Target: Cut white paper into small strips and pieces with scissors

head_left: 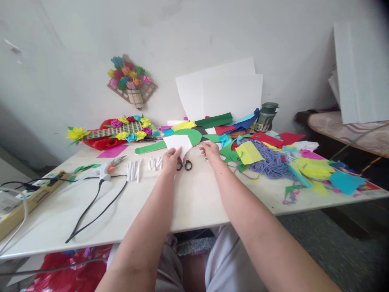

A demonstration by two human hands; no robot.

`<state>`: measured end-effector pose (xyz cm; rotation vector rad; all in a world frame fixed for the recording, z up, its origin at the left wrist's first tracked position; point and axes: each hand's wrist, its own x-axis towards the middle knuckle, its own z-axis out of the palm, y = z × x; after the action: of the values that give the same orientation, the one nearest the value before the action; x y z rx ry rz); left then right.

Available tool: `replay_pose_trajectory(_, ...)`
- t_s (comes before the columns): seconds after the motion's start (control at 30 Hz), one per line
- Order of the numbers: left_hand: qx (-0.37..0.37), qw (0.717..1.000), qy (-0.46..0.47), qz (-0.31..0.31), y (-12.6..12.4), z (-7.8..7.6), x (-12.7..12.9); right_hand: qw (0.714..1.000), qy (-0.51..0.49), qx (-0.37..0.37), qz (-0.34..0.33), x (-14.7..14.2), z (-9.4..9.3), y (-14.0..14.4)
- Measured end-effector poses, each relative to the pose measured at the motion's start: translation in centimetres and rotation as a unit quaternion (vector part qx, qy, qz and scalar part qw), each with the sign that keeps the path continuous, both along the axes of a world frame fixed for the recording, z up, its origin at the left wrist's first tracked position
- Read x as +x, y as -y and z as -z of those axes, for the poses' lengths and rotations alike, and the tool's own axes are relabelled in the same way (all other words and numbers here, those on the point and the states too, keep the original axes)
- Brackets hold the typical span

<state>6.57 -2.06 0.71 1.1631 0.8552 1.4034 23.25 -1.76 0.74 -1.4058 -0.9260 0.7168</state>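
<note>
My left hand [172, 159] is closed on a piece of white paper [179, 142], which stands up from its fingertips in the middle of the table. To its right, my right hand [210, 149] is pinched, its fingertips near a small thin thing too small to name. Black scissor handles [188, 165] show on the tabletop between the hands; the blades are partly hidden by my left hand. Behind the white paper lies a green cut-out shape [190, 134] with a long strip [148, 147]. Several short white rolls [133, 170] lie left of my left hand.
A glue gun [104, 172] with a black cord and a power strip [36, 194] occupy the left. A flower-decorated guitar shape [121, 129] stands behind. Right are purple yarn [270, 158], coloured paper scraps [314, 167] and a dark jar [266, 117]. White boards [221, 89] lean against the wall.
</note>
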Motion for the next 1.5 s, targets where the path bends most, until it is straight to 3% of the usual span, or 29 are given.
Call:
replay_pose_trajectory(0.13,0.0,1.0,-0.015,-0.003,0.1,0.0,0.1,0.976,0.193,-0.076,0.072,0.8,0.6,-0.3)
replay_pose_trajectory(0.3,0.0,1.0,-0.027,-0.015,0.1,0.1,0.0,0.95,0.26,-0.125,0.121,0.9,-0.1,0.7)
replay_pose_trajectory(0.4,-0.001,1.0,-0.018,-0.012,0.1,0.1,0.0,0.926,0.325,-0.118,0.151,0.4,-0.8,1.3)
replay_pose_trajectory(0.53,-0.005,1.0,0.002,-0.012,0.3,-0.1,0.0,0.912,0.394,-0.102,0.054,-1.3,-1.4,1.9)
replay_pose_trajectory(0.8,0.021,0.997,0.038,-0.069,0.0,-0.3,-0.6,0.828,0.549,-0.03,-0.106,-4.7,-0.8,2.8)
replay_pose_trajectory(1.0,0.012,0.994,0.062,-0.092,-0.3,-0.3,-0.9,0.76,0.632,-0.051,-0.142,-7.0,-1.9,4.3)
replay_pose_trajectory(1.23,0.014,0.993,0.066,-0.098,-0.4,-0.2,-1.1,0.755,0.628,-0.126,-0.141,-8.8,-3.4,5.3)
replay_pose_trajectory(1.5,0.038,0.993,0.075,-0.087,-0.8,0.1,-1.3,0.749,0.633,-0.15,-0.129,-7.8,-4.0,5.2)
